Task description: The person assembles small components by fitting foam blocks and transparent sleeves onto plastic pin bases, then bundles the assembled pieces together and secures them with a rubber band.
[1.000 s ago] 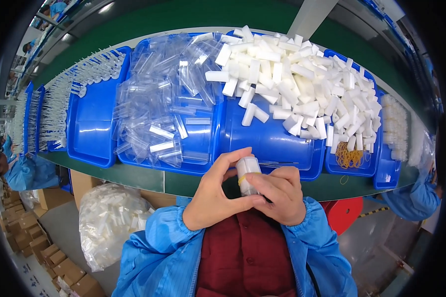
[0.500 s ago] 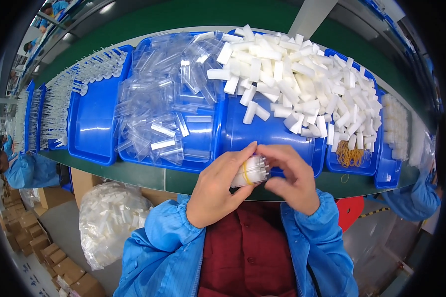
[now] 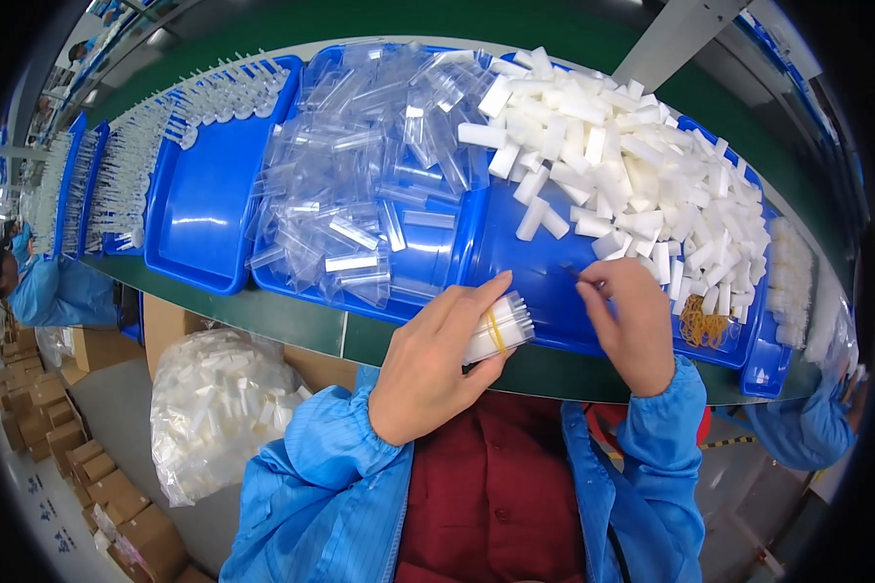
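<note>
My left hand (image 3: 433,364) is wrapped round a small bundle of clear and white tube-like pieces (image 3: 486,342). A yellow rubber band (image 3: 496,327) circles the bundle, and its ridged end faces right. My right hand (image 3: 634,316) is apart from it, over the front of a blue tray (image 3: 520,262), with thumb and forefinger brought together. A small dark blur shows at those fingertips, too unclear to name. White foam-like blocks (image 3: 642,165) are heaped just beyond this hand. Yellow rubber bands (image 3: 702,325) lie in the tray to its right.
Clear plastic sleeves (image 3: 350,165) fill a blue tray at the centre left. Further left are blue trays (image 3: 199,214) and rows of thin clear stemmed parts (image 3: 131,185). A bag of white pieces (image 3: 219,408) and cardboard boxes (image 3: 117,496) are below. Other people (image 3: 58,287) sit at both sides.
My right hand has left the bundle and moved right, over the tray. The left hand keeps its hold on the banded bundle. The whole view has shifted and tilted slightly.
</note>
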{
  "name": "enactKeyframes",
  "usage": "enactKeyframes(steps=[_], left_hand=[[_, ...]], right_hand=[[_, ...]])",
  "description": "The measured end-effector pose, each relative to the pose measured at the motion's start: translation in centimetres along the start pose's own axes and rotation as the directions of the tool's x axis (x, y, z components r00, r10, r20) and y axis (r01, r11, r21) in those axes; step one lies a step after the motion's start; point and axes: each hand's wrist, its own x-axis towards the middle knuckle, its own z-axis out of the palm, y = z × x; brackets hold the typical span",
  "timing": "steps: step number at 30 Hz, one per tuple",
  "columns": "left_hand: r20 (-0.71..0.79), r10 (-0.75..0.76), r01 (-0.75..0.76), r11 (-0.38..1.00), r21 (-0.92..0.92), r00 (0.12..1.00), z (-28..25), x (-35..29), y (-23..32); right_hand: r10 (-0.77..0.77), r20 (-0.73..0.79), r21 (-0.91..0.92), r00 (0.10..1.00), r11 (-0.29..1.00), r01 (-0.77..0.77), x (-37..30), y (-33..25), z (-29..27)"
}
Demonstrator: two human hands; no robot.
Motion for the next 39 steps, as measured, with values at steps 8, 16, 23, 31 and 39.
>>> enactKeyframes(steps=[8, 16, 23, 31, 39], left_hand=[[0.023, 0.02, -0.02, 0.999, -0.035, 1.0, 0.3, 0.2, 0.1], [0.075, -0.003, 0.008, 0.998, -0.066, 0.997, 0.5, 0.1, 0.4], [0.094, 0.004, 0.0, 0.999, -0.034, 0.996, 0.7, 0.1, 0.3], [0.07, 0.086, -0.093, 0.989, 0.113, 0.994, 0.9, 0.1, 0.2], [0.078, 0.08, -0.087, 0.992, 0.091, 0.994, 1.0, 0.1, 0.3]], right_hand=[[0.605, -0.097, 0.961, 0.79, 0.263, -0.084, -0.7, -2.8, 0.3], [0.595, 0.035, 0.997, 0.803, 0.034, -0.068, -1.0, -3.8, 1.6], [0.624, 0.01, 0.991, 0.781, 0.099, -0.092, -1.2, -4.1, 1.7], [0.617, -0.099, 0.951, 0.781, 0.289, -0.108, -1.2, -4.9, 0.3], [0.588, -0.126, 0.928, 0.799, 0.354, -0.114, -0.9, -4.6, 0.1]])
